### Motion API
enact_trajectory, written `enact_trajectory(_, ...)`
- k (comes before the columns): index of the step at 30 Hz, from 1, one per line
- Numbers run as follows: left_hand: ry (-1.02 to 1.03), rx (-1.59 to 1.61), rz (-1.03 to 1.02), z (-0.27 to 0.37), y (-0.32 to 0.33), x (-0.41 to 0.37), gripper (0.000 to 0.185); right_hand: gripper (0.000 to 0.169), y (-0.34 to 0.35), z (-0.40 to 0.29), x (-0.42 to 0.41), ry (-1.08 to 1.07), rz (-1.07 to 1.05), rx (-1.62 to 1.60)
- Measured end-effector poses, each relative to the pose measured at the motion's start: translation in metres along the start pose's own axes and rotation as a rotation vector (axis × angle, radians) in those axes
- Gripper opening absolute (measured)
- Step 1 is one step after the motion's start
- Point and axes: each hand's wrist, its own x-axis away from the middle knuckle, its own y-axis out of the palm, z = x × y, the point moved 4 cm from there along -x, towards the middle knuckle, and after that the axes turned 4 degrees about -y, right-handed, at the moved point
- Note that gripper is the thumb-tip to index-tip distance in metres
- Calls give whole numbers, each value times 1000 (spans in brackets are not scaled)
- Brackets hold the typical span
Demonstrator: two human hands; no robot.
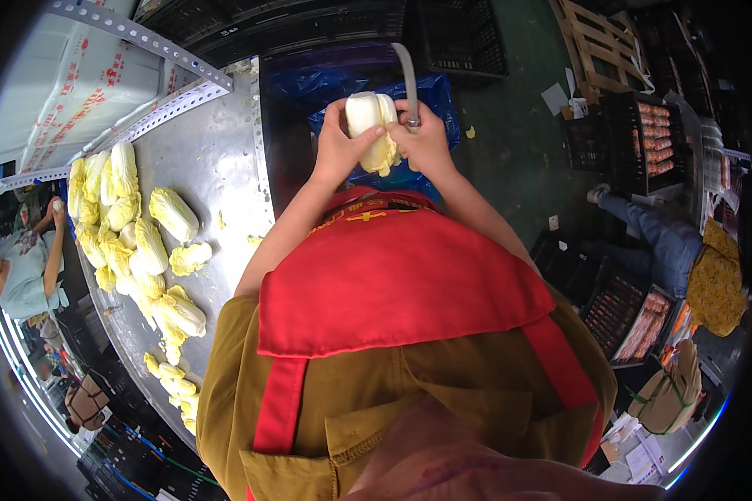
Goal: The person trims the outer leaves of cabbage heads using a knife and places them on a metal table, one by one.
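Note:
Between my hands is a napa cabbage (pixel 365 116), its white base pointing away from me and its yellow leaf tips towards me. My left hand (pixel 343 145) grips its left side, the thumb across the front. My right hand (pixel 425 139) presses its fingers to the right side of the cabbage and also holds a knife (pixel 406 72), whose blade points up and away. Part of the knife's handle is hidden in my palm. Below the cabbage lies blue plastic sheeting (pixel 445 106), apparently lining a container.
Several napa cabbages (pixel 174 215) and loose leaves lie on the metal table (pixel 225 150) at left. A perforated metal frame (pixel 156 44) rises behind it. Black crates (pixel 460 37) stand ahead. At right are a wooden pallet (pixel 601 44), filled crates (pixel 655 138) and a person in jeans (pixel 658 235).

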Motion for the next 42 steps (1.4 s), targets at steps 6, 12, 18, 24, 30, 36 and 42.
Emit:
enact_trajectory(6,-29,236,-89,1,-1,-2,56,39,4,-4,0,80,-81,-152)
enact_trajectory(12,-92,358,-212,8,-3,0,55,45,-4,-2,-4,133,-186,-156)
enact_trajectory(18,-163,314,-290,17,-7,3,49,40,-5,-10,-7,41,-137,-48)
enact_trajectory(24,-156,461,-261,10,-4,4,40,38,-5,-6,-9,87,-60,25)
enact_trajectory(30,-382,765,5,-26,-5,-6,37,30,-20,14,-9,220,166,-91)
enact_trajectory(36,-400,914,-11,-36,-23,-12,39,35,-54,77,-17,286,352,-79)
enact_trajectory(42,-395,875,-117,-36,-15,-11,45,58,-46,87,-30,329,170,37)
